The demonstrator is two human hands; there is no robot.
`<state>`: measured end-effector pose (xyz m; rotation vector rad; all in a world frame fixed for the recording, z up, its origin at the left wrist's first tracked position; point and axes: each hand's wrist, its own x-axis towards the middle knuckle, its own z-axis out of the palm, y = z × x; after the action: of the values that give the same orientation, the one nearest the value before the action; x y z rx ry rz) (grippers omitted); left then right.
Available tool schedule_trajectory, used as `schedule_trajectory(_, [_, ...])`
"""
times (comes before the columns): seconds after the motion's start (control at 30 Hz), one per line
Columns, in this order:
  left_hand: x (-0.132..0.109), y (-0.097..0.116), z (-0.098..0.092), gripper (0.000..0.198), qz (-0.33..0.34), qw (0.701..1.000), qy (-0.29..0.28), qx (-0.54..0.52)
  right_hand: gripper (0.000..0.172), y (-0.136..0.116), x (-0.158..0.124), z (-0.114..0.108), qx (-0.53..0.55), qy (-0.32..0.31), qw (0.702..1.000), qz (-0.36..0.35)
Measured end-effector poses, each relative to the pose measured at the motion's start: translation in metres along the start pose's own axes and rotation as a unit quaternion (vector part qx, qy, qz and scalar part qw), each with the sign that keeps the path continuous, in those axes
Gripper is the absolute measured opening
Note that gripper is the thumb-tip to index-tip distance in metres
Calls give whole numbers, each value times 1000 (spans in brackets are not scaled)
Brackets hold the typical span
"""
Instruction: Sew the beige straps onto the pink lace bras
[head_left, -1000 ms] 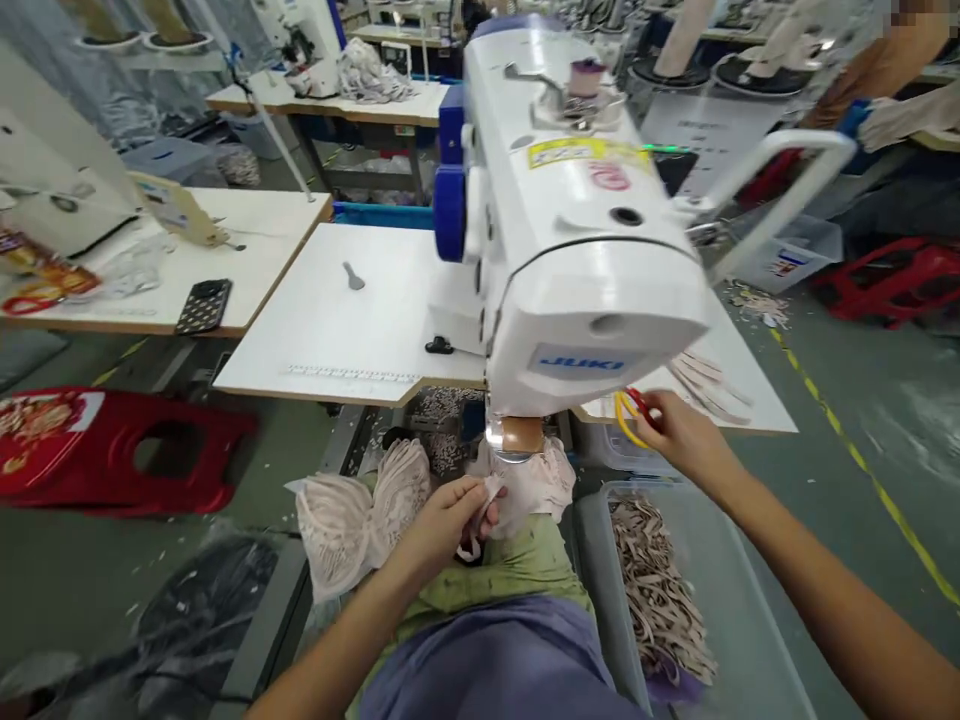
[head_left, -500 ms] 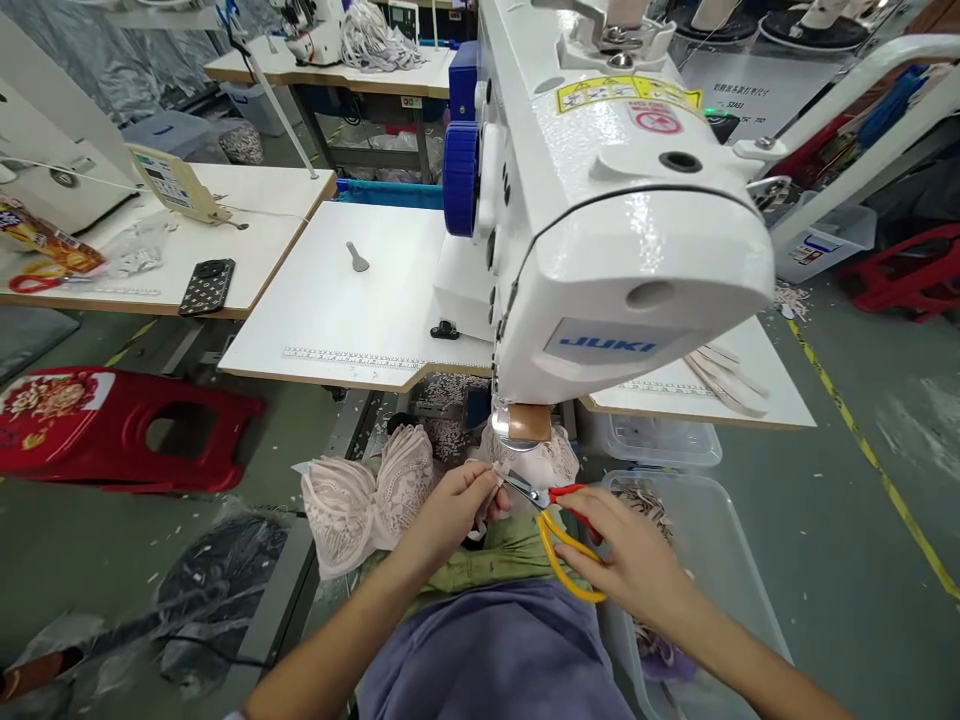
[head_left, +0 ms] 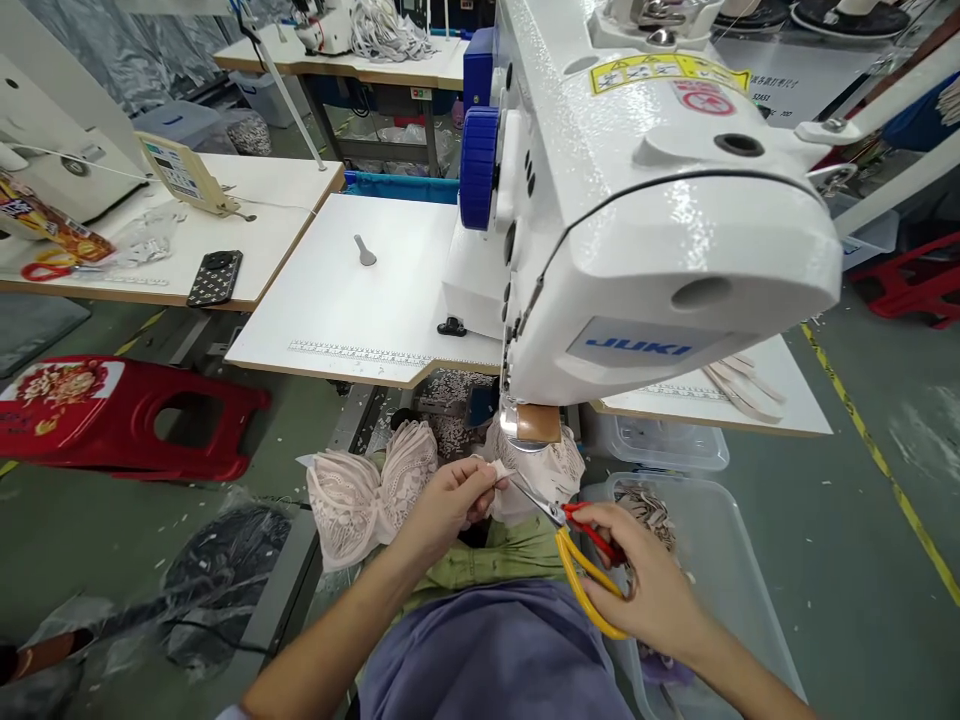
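Observation:
My right hand (head_left: 641,570) grips scissors (head_left: 576,560) with one red and one yellow handle; their blades point up and left, the tips close to my left fingers. Between the fingertips of my left hand (head_left: 459,500) a bit of pale pink fabric is pinched. That fabric seems part of the pale pink lace bra (head_left: 544,465) below the sewing machine's head, though my fingers hide where it joins. To the left, more pale lace bra cups (head_left: 375,490) hang beside my forearm.
A white sewing machine (head_left: 660,290) looms over my hands, above a white table (head_left: 345,300) with a printed ruler. Right of my lap stands a clear plastic bin (head_left: 731,540) holding fabric scraps. A red stool (head_left: 127,415) is at left; pale straps (head_left: 742,390) lie on the right tabletop.
My right hand and the scissors have moved slightly down and right, so the blade tips sit farther from my left fingers. My left hand keeps its pinch. The whole view has shifted a little.

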<state>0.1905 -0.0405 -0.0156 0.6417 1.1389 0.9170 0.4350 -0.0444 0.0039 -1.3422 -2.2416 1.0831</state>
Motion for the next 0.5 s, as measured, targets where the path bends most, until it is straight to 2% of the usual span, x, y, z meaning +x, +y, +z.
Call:
schedule_trajectory(0.2, [-2,2,2,49,28,998,26,53,40,-15,18,6,7,-21,1000,3])
schedule_trajectory(0.5, [-4,5,0,41,56,992,26,107,36,-7,25,7,11,-54,997,51])
